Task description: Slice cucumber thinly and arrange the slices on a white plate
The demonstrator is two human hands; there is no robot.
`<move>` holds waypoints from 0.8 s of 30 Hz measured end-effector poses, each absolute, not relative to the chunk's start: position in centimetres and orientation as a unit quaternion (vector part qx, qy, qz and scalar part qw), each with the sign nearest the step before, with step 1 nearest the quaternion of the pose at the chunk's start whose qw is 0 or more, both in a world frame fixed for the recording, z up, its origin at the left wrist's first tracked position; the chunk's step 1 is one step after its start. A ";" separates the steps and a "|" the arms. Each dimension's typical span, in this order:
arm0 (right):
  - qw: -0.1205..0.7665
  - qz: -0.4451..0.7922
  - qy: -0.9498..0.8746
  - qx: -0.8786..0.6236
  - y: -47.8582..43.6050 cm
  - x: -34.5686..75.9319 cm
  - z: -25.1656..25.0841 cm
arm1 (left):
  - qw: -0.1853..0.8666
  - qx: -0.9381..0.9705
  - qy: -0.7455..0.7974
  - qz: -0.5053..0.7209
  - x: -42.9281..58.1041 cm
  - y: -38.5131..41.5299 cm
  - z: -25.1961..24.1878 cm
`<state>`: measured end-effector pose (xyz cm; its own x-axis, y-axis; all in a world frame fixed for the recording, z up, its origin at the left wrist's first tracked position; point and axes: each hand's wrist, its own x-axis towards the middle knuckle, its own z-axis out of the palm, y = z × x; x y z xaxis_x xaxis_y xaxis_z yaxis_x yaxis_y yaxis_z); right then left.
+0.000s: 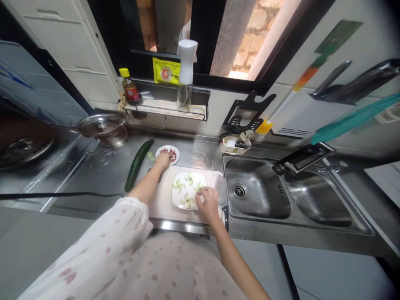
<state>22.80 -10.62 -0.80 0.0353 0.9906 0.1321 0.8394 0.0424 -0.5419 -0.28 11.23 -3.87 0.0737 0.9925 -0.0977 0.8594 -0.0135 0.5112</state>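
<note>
My left hand (163, 161) reaches over a small round white plate (167, 163) of chopped red pieces (173, 156), its fingers drawn together among them. Whether a piece is between the fingertips is too small to see. My right hand (208, 203) hovers at the right edge of a squarish white plate (180, 200), thumb and forefinger pinched; what they hold, if anything, I cannot make out. On that plate, pale green cucumber slices (188, 201) form several pinwheel shapes. Beneath it lies a light cutting board (162, 205).
A whole cucumber (137, 166) and a few cut slices (151, 156) lie left of the round plate. The black handle of a knife (225, 218) shows at the board's right edge. A double sink (259, 191) is to the right; a lidded steel pot (108, 129) stands back left.
</note>
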 end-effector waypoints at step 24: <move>0.297 0.146 -0.720 -0.610 -4.7 21.5 2.6 | 0.455 0.487 0.618 0.418 2.0 3.9 -0.7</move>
